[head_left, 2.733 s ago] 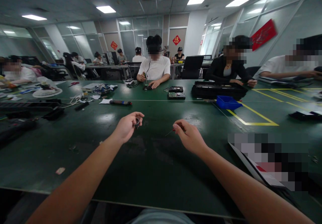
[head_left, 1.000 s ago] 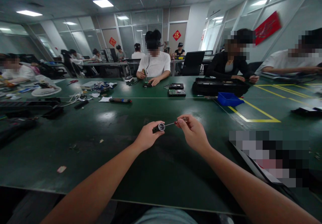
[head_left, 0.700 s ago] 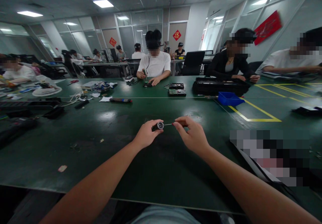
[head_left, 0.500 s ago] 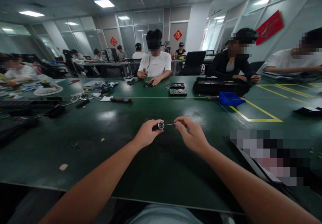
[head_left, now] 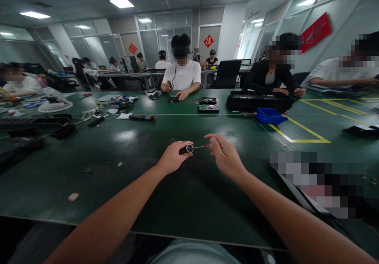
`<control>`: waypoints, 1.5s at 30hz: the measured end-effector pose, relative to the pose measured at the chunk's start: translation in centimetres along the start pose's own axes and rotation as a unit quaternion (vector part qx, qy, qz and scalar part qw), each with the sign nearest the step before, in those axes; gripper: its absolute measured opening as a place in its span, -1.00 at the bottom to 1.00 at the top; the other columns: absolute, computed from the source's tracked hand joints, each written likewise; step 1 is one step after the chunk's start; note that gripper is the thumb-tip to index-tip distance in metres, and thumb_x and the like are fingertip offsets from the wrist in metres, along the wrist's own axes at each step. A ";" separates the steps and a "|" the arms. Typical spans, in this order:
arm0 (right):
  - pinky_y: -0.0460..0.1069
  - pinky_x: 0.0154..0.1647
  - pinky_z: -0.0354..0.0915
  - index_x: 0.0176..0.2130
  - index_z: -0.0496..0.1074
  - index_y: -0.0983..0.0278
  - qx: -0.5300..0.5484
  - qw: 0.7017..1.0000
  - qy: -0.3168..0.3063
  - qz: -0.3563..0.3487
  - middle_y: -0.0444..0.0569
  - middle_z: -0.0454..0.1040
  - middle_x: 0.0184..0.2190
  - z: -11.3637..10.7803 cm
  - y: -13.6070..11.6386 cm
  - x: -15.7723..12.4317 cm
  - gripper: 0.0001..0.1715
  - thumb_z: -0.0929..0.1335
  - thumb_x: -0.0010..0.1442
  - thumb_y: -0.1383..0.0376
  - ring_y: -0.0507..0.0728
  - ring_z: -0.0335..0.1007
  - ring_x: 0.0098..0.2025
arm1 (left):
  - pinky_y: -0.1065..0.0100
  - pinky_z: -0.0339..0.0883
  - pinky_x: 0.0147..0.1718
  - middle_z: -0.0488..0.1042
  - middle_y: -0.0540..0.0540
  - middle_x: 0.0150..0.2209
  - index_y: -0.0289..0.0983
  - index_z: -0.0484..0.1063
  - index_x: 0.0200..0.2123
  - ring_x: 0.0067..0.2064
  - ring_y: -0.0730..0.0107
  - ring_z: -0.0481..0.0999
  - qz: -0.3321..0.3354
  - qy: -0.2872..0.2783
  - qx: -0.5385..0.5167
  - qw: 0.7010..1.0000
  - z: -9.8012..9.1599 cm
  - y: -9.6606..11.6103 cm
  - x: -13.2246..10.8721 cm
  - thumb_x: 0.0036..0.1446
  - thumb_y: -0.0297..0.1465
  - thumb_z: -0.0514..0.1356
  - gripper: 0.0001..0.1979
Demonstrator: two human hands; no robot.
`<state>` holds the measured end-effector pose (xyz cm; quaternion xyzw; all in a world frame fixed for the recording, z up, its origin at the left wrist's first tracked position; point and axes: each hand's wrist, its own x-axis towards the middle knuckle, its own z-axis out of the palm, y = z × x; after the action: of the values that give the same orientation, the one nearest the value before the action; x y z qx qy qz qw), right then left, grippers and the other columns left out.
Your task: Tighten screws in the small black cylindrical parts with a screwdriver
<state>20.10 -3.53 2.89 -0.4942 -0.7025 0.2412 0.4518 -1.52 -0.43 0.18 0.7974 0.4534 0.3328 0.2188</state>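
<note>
My left hand (head_left: 174, 156) is closed around a small black cylinder (head_left: 186, 149) with a silvery ring at its open end, much like a flashlight. Most of its body is hidden by my fingers. To the right, my right hand (head_left: 226, 156) grips a screwdriver (head_left: 207, 146) with a reddish handle, thumb against it and index finger raised over it. Its thin metal shaft runs left to the cylinder's rim; whether the tip touches or goes inside, I cannot tell. Both hands are above the green table (head_left: 177, 200).
Ahead lie a dark tool (head_left: 142, 117), circuard-bearing hard drives (head_left: 208, 108), a blue tray (head_left: 271, 116) and a long black casing (head_left: 259, 101). Cables and a white fan (head_left: 55, 106) are at left. Across the table a person (head_left: 182, 76) works with a screwdriver.
My right index finger has lifted and the thumb has shifted, showing more of the screwdriver's handle. My left hand and the black cylinder stay in place.
</note>
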 end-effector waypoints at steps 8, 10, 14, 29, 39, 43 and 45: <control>0.09 -0.18 0.40 -0.17 0.42 0.23 0.163 0.985 0.043 0.032 -0.01 0.52 -0.32 0.8 0.6 0.5 -0.67 0.29 0.29 0.04 0.15 0.47 -0.27 | 0.14 0.28 0.08 0.54 -0.09 -0.02 -0.15 0.47 0.08 0.03 0.17 0.47 -0.009 0.010 0.016 1.000 -0.1 0.1 0.1 0.15 -0.37 0.30 -0.61; 0.09 -0.21 0.42 -0.20 0.44 0.23 0.237 0.966 0.064 0.074 -0.01 0.51 -0.34 1.0 0.9 0.8 -0.65 0.30 0.26 0.01 0.15 0.46 -0.30 | 0.15 0.27 0.08 0.53 -0.08 -0.01 -0.15 0.47 0.08 0.04 0.18 0.47 0.002 0.010 0.012 1.000 -0.1 0.0 0.2 0.15 -0.37 0.30 -0.61; 0.10 -0.35 0.43 -0.31 0.41 0.24 0.359 0.911 0.055 0.196 -0.03 0.47 -0.48 1.3 1.8 1.4 -0.64 0.34 0.21 -0.01 0.13 0.41 -0.47 | 0.16 0.25 0.10 0.53 -0.07 0.00 -0.13 0.47 0.08 0.04 0.20 0.46 0.021 0.007 0.012 1.000 -0.2 -0.2 0.3 0.16 -0.38 0.29 -0.61; 0.05 -0.27 0.38 -0.21 0.37 0.22 0.108 0.992 0.057 0.026 -0.03 0.49 -0.38 0.7 0.4 0.5 -0.68 0.23 0.34 0.05 0.12 0.43 -0.35 | 0.12 0.28 0.04 0.55 -0.08 -0.04 -0.12 0.48 0.09 -0.01 0.16 0.46 0.010 -0.011 0.043 0.999 -0.4 0.0 0.2 0.15 -0.34 0.31 -0.59; 0.06 -0.24 0.38 -0.17 0.36 0.22 0.083 0.994 0.064 0.000 -0.02 0.51 -0.35 0.5 -0.1 0.1 -0.72 0.21 0.35 0.10 0.13 0.47 -0.32 | 0.14 0.28 0.03 0.55 -0.09 -0.04 -0.15 0.47 0.10 -0.02 0.17 0.46 0.010 -0.015 0.042 0.999 -0.5 0.4 0.1 0.15 -0.34 0.31 -0.58; 0.06 -0.24 0.39 -0.16 0.37 0.22 0.082 0.995 0.060 -0.005 -0.01 0.54 -0.33 0.6 0.1 0.2 -0.72 0.22 0.36 0.09 0.14 0.49 -0.30 | 0.13 0.28 0.04 0.55 -0.10 -0.03 -0.16 0.48 0.09 -0.01 0.17 0.46 0.015 -0.021 0.042 0.999 -0.4 0.4 0.2 0.15 -0.33 0.31 -0.59; 0.05 -0.26 0.37 -0.17 0.39 0.22 0.065 0.996 0.056 -0.008 -0.02 0.55 -0.35 0.4 0.1 0.2 -0.70 0.23 0.35 0.07 0.13 0.50 -0.31 | 0.13 0.27 0.04 0.55 -0.10 -0.04 -0.16 0.48 0.08 -0.02 0.17 0.46 0.019 -0.022 0.045 0.999 -0.4 0.3 0.2 0.15 -0.33 0.31 -0.59</control>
<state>19.74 -3.30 2.66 -0.4710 -0.6632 0.2546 0.5230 -1.52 -0.43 0.70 0.8221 0.4477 0.2982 0.1867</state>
